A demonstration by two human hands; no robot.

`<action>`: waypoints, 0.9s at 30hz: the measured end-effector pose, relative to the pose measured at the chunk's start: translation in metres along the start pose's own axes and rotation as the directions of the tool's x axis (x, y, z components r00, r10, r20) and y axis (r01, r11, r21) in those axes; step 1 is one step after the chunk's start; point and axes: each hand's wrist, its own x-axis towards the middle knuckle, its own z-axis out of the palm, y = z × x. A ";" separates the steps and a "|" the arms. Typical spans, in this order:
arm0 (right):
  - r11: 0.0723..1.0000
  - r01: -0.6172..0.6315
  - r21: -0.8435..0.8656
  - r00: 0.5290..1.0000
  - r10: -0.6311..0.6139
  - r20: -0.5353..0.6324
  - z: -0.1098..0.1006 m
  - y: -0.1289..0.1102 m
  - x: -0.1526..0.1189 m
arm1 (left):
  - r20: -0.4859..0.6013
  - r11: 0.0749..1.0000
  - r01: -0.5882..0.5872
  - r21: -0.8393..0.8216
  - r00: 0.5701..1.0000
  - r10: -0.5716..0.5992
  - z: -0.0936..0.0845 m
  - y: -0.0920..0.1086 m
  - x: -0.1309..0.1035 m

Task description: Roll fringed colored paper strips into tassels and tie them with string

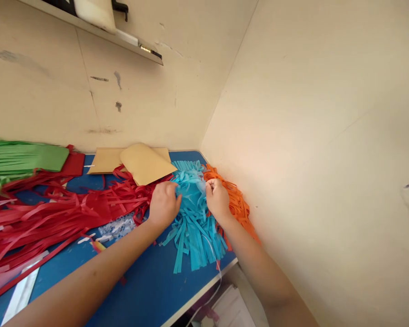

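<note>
right hand (218, 200) pinches a filmy piece (201, 185) on blue strips (192, 227); left hand (164, 205), i cannot tell. curly orange strips (239, 204) lie at their three o'clock.

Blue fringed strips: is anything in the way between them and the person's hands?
Nothing visible is: the left hand and right hand are right at the blue fringed strips, one on each side. Red strips lie off to the left and orange strips to the right.

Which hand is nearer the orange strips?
Right: the right hand is at the edge of the orange strips; the left hand is farther off, across the light-blue strips.
</note>
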 end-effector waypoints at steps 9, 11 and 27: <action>0.959 0.130 -0.251 0.990 -0.138 -0.014 -0.017 -0.012 0.015 | 0.292 0.772 -0.405 0.490 0.911 0.292 0.011 0.002 -0.005; 0.955 0.097 -0.280 0.987 -0.128 -0.096 -0.034 -0.015 0.039 | 0.325 0.731 -0.408 0.547 0.908 0.264 0.011 -0.003 -0.004; 0.348 0.853 -0.389 0.505 -0.740 0.445 -0.053 -0.144 0.014 | -0.159 0.721 -0.259 0.642 0.876 0.456 -0.072 0.109 -0.054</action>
